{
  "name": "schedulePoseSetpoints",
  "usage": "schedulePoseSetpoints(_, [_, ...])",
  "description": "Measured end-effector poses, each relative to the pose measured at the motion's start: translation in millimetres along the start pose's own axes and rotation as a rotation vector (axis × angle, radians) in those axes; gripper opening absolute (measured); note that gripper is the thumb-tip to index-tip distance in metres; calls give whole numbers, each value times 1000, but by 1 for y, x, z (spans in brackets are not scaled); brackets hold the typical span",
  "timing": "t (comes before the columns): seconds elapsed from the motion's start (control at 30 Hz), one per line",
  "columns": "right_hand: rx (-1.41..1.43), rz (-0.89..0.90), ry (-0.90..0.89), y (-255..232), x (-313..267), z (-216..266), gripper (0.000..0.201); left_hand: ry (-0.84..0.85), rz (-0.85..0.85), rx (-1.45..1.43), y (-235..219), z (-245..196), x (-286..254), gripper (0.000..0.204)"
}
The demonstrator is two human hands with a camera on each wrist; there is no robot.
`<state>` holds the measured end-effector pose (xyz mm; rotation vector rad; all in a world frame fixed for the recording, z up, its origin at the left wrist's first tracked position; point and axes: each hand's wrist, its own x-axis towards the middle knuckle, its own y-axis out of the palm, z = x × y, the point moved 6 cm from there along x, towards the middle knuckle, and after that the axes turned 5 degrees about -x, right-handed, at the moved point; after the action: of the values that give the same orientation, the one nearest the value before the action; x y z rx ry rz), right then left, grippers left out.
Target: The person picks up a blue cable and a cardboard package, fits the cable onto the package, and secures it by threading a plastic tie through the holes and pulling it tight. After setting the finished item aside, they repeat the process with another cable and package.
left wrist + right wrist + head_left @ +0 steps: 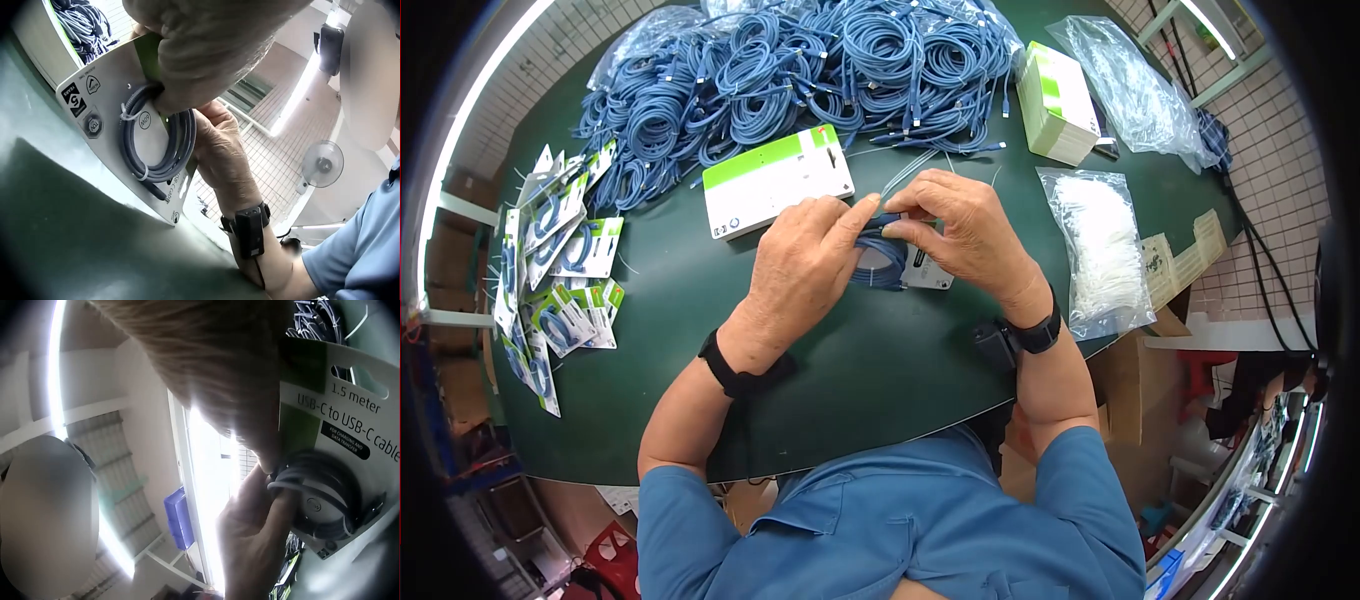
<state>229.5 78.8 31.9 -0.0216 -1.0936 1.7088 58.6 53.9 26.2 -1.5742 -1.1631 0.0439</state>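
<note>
Between my hands is a coiled blue USB-C cable [881, 266] against a white and green printed card [928, 272]. In the left wrist view, thin white ties [130, 115] bind the coil to the card. My left hand [800, 255] grips coil and card from the left, its thumb on the coil in the right wrist view. From the other side my right hand [965, 225] pinches the coil's upper edge between thumb and fingers. Several loose cable ties [910, 170] stick out above the fingertips. The fingers hide part of the coil.
A heap of coiled blue cables [800, 75] covers the table's back. A stack of cards [775, 185] lies before it, and another stack [1055, 110] stands right. Finished-looking carded cables [560, 250] pile up left. A bag of white cable ties [1100, 245] lies right, below clear plastic [1130, 85].
</note>
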Motion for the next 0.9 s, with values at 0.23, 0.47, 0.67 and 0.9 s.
schedulePoseSetpoints(0.23, [-153,-17,-40,-3,0,8,20,-36,-96,-89,-4,9,-1,42])
schedulePoseSetpoints(0.47, [-66,-1,50,-3,-1,1,19,-12,-205,-114,-4,14,-5,35])
schedulePoseSetpoints(0.67, [-8,-11,96,-3,-1,-5,16,116,-94,-31,-8,14,7,28])
schedulePoseSetpoints(0.9, [-19,-38,34,-6,-2,-4,16,111,-109,-37,-2,13,8,23])
